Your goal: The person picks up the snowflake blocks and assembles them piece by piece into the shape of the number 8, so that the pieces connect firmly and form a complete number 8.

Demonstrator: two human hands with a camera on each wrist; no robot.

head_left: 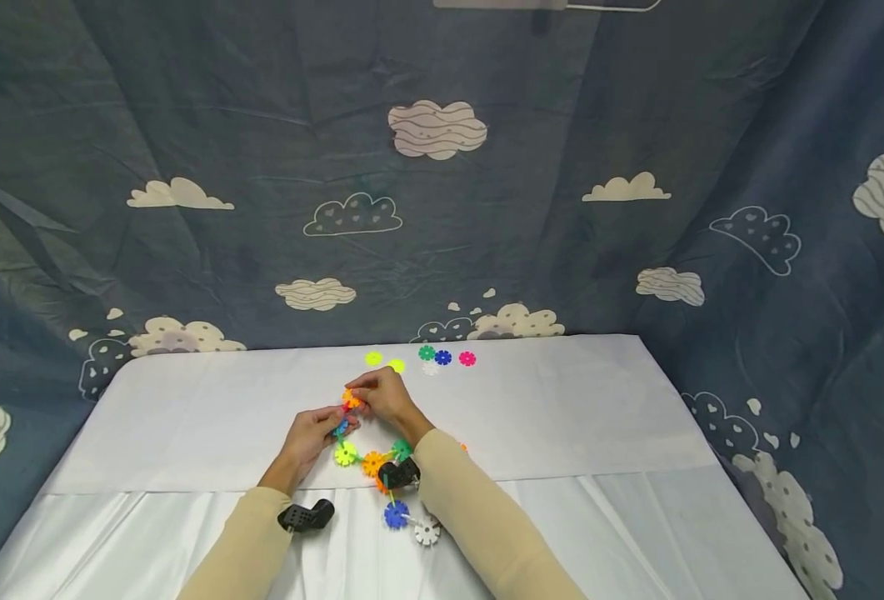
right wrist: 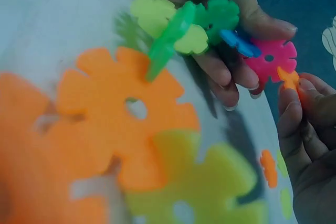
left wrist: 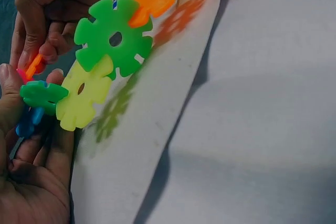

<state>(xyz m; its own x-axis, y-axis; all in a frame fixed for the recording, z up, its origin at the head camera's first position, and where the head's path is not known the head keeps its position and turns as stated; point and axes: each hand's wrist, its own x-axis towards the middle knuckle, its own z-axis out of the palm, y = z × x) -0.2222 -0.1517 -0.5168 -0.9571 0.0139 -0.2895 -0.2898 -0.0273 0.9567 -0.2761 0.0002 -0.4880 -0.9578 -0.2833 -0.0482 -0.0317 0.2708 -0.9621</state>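
Observation:
A chain of notched, flower-shaped plastic discs hangs between my two hands and curves down over the white cloth. My right hand (head_left: 391,397) pinches a small orange disc (right wrist: 288,78) by its edge, where it meets a pink disc (right wrist: 272,58). Close below, the left hand (head_left: 310,437) holds the chain near the pink disc, a blue disc (right wrist: 240,43) and a green disc (right wrist: 220,20). From there the linked row runs on through a yellow disc (head_left: 346,454) and an orange disc (head_left: 373,463). Its lower end has a dark blue disc (head_left: 396,515) and a white disc (head_left: 427,532).
Loose discs lie at the table's back edge: yellow discs (head_left: 373,358), a green disc (head_left: 427,353), a blue disc (head_left: 443,357), a pink disc (head_left: 467,358) and a white one. Behind stands a dark curtain (head_left: 486,250) with cloud prints. White cloth (head_left: 561,408) covers the table.

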